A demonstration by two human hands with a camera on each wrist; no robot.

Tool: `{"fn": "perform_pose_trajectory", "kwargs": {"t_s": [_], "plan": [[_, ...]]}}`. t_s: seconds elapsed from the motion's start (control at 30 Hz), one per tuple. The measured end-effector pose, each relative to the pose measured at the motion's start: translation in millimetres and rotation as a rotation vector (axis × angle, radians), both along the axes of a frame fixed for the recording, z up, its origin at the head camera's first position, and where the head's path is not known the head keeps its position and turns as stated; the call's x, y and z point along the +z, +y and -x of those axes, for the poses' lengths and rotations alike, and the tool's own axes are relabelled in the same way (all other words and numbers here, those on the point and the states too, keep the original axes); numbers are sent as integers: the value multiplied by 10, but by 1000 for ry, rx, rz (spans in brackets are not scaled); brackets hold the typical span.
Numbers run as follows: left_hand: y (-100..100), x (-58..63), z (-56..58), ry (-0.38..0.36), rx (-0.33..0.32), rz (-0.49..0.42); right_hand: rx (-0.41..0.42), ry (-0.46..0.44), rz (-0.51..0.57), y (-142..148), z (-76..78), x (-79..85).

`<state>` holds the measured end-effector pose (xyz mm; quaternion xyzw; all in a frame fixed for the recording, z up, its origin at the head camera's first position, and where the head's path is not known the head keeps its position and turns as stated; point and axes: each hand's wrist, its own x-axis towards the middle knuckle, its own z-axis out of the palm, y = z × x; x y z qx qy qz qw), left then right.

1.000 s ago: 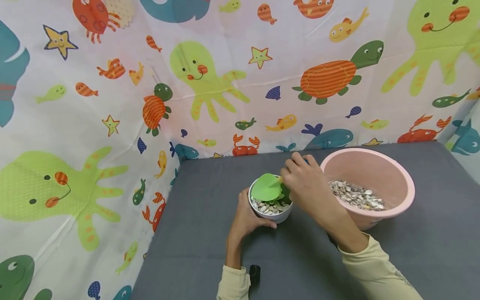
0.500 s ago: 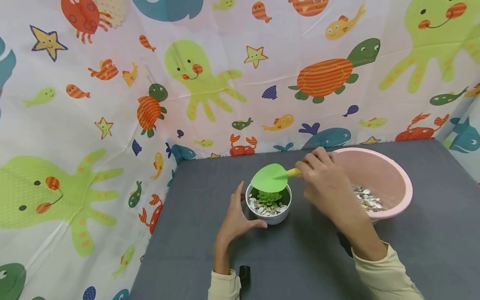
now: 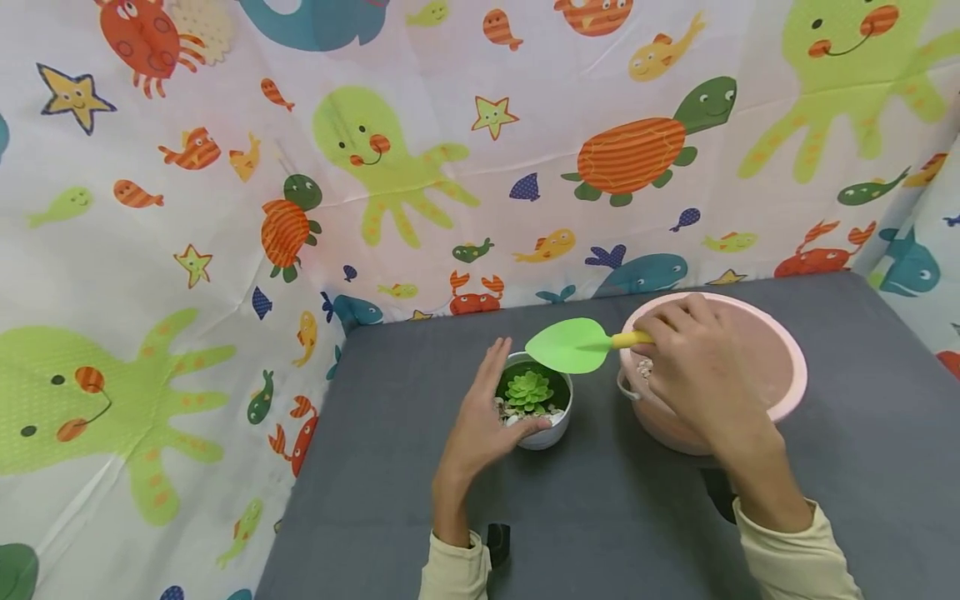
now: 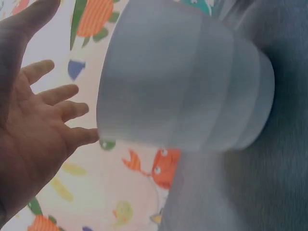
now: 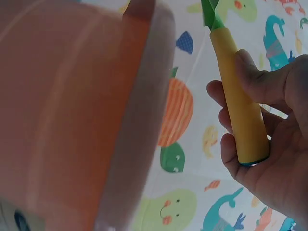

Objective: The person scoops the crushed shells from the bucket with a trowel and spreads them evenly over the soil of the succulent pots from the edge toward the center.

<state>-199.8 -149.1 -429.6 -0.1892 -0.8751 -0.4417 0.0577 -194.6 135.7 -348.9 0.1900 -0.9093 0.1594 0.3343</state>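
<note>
A small white pot [image 3: 553, 435] stands on the grey table, with a green succulent [image 3: 528, 390] and pale pebbles [image 3: 557, 410] inside. My left hand [image 3: 483, 425] is at the pot's left, fingers straight and spread above its rim; the left wrist view shows the palm [image 4: 38, 134] off the pot wall [image 4: 183, 82]. My right hand [image 3: 697, 367] grips the yellow handle [image 5: 240, 106] of a toy trowel, whose green blade [image 3: 572, 346] is held level between pot and basin. The basin [image 3: 791, 375] is pink and partly hidden behind the right hand.
A few small shells or pebbles [image 3: 645, 367] show inside the basin beside my right hand. A white curtain [image 3: 420, 275] printed with sea animals hangs behind and to the left of the grey tabletop [image 3: 390, 467].
The trowel has moved right, from over the pot toward the basin, and its blade no longer covers the succulent. My left hand has loosened from the pot and lifted a little.
</note>
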Motion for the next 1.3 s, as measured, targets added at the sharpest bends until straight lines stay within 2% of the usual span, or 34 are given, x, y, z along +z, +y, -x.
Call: {"fn": "perform_pose_trajectory", "kwargs": {"t_s": [0.23, 0.53, 0.87, 1.07, 1.2, 1.3], "plan": [[252, 80, 40, 53, -13, 25, -32, 28, 59, 208, -68, -2], [524, 153, 128, 108, -101, 27, -120, 31, 70, 513, -170, 51], [820, 210, 239, 118, -192, 84, -248, 16, 135, 822, -264, 46], [1092, 177, 272, 113, -208, 153, -302, 19, 154, 1000, -295, 8], [1270, 123, 262, 69, -228, 181, -319, -27, 49, 1068, -271, -22], [1386, 62, 254, 40, -255, 211, -313, -45, -99, 1084, -219, -72]]}}
